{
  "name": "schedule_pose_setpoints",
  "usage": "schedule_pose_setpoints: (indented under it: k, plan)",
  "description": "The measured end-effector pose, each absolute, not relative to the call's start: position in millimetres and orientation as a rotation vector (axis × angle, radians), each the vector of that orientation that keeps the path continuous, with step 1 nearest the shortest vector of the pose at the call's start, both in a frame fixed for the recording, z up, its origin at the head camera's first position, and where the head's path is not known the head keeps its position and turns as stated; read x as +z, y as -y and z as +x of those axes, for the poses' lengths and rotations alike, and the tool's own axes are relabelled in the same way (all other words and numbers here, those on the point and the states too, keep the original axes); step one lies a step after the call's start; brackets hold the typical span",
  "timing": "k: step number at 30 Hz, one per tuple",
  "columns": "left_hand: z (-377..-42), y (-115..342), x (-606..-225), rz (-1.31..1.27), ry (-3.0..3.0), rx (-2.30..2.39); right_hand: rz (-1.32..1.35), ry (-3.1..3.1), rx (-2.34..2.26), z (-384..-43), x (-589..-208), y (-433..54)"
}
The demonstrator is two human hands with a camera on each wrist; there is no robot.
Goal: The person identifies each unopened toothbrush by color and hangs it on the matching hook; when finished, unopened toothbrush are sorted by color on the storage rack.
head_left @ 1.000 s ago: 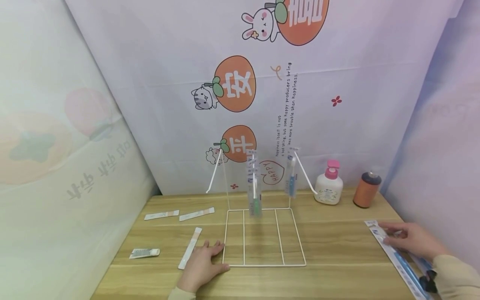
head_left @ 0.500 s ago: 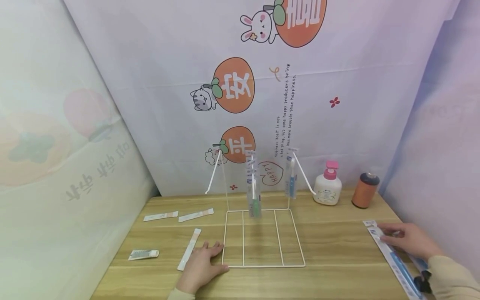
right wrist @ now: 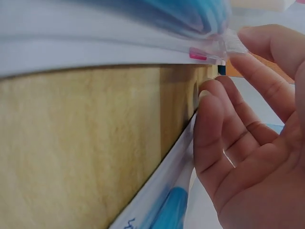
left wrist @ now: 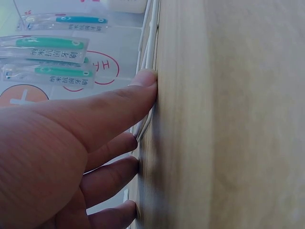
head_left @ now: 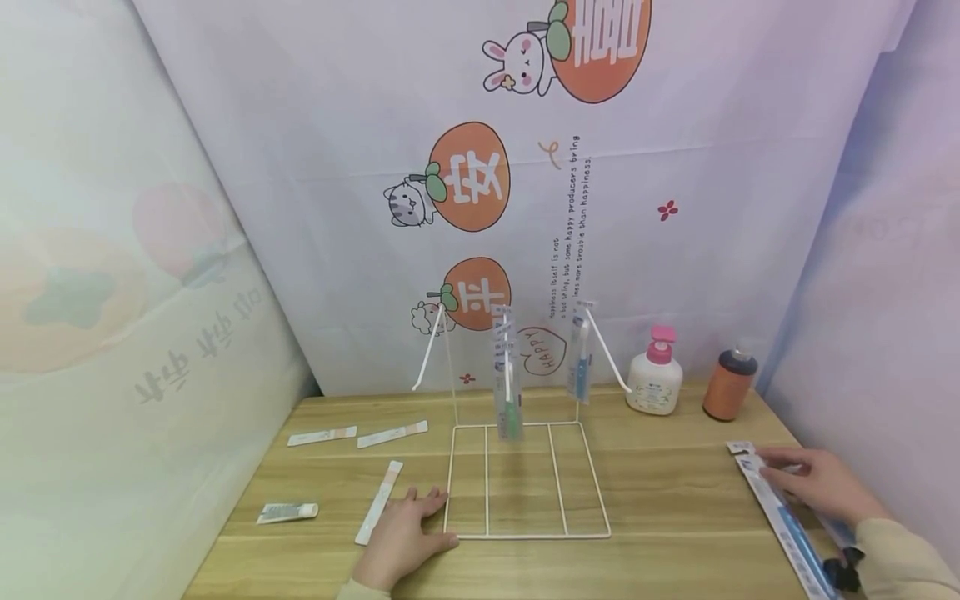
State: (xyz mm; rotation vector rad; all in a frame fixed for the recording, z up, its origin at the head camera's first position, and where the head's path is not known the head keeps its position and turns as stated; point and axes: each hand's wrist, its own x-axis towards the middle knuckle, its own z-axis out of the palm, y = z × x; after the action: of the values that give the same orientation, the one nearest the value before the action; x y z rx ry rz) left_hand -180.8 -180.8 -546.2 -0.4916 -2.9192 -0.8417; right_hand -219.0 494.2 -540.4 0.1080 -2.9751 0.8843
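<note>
My left hand (head_left: 401, 537) rests at the front left corner of a white wire rack (head_left: 540, 537), its thumb touching the base wire and its fingers fairly straight. At the right, my right hand (head_left: 828, 483) pinches the edge of a packaged blue toothbrush (head_left: 795, 533) between thumb and forefinger. In the right wrist view, a second packaged toothbrush (right wrist: 171, 202) lies beside the lower fingers. Green packaged toothbrushes (head_left: 512, 412) hang from the rack's middle hook. Another blue packaged toothbrush (head_left: 582, 367) hangs on the right hook, while the left hook (head_left: 427, 350) carries nothing.
Several slim white sachets (head_left: 393, 434) and a small tube (head_left: 288, 512) lie on the table's left. A pink-topped pump bottle (head_left: 655, 383) and an orange bottle (head_left: 729, 387) stand at the back right. Printed cloth (head_left: 337, 250) encloses the table.
The view shifts slightly. My right thumb and forefinger stay at the toothbrush pack's edge, and my left hand stays at the rack's corner.
</note>
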Motion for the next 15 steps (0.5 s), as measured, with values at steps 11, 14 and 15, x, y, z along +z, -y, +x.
schedule_pose_setpoints:
  k: [11,14,15]
  plan:
    - [-179,180,-545,-0.486,2.922,-0.855,0.019,2.926,1.082,-210,-538,-490]
    - [-179,180,-544,-0.489,2.919,-0.854,0.017,2.897,1.1,-207,-536,-488]
    - [-179,180,-544,-0.489,2.919,-0.853,0.01,2.877,1.093,-205,-535,-486]
